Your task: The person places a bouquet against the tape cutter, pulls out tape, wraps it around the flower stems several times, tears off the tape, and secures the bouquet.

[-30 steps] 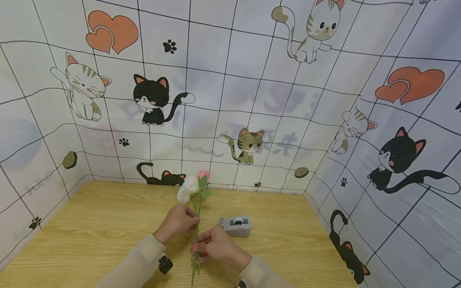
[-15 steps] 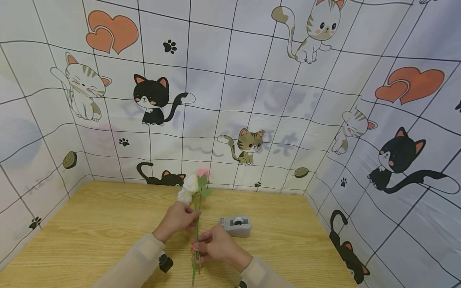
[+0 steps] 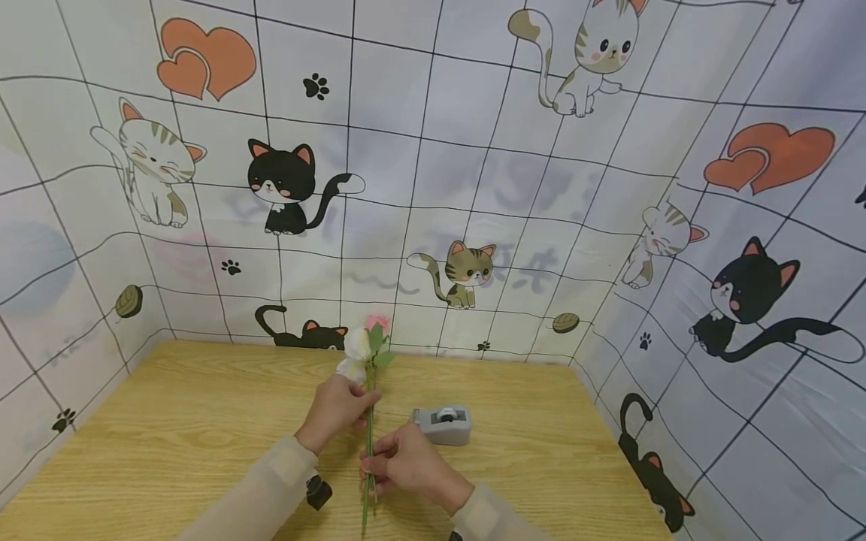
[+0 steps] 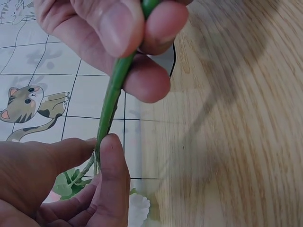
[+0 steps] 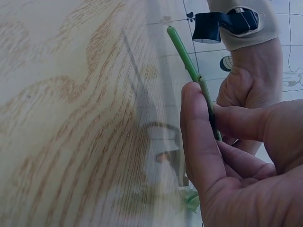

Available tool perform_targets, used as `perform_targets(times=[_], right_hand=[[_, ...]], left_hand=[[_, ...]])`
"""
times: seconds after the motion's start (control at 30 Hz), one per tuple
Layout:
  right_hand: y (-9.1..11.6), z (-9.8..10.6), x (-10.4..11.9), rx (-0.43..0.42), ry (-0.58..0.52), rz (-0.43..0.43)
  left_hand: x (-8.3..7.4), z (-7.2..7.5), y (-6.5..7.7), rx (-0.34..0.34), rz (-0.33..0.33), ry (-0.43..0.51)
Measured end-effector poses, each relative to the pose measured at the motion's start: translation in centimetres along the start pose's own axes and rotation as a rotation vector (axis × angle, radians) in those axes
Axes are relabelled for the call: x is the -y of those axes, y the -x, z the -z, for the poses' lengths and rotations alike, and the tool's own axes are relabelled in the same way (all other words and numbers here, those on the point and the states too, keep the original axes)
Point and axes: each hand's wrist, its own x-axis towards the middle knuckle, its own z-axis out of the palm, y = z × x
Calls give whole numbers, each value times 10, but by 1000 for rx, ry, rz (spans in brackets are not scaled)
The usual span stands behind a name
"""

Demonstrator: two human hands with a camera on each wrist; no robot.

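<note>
Two artificial flowers, one white (image 3: pixel 356 344) and one pink (image 3: pixel 376 323), are held together with their green stems (image 3: pixel 369 443) side by side over the table. My left hand (image 3: pixel 337 412) pinches the stems just below the blooms, between thumb and fingers. Lower down, my right hand (image 3: pixel 414 464) pinches the same stems near their cut ends. In the right wrist view one green stem (image 5: pixel 182 49) sticks out past the other. Behind the left fingers in the left wrist view, green leaves (image 4: pixel 71 187) and part of the white bloom (image 4: pixel 138 210) show.
A grey tape dispenser (image 3: pixel 443 427) stands on the wooden table (image 3: pixel 528 451), just beyond and to the right of my right hand. Cloth printed with cats and grid lines (image 3: pixel 386 188) hangs behind the table and along its sides. A black wrist camera (image 3: pixel 318 492) sits on the left sleeve.
My left hand has moved slightly to the right along with the blooms, and the white flower has turned a little. The right hand keeps its place on the stems.
</note>
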Motion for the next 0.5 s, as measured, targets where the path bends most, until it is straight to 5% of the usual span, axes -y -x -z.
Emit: perform_targets(times=[0.5], right_hand=[[3, -4, 4, -61, 76, 16]], left_hand=[[-5, -3, -2, 6, 8, 18]])
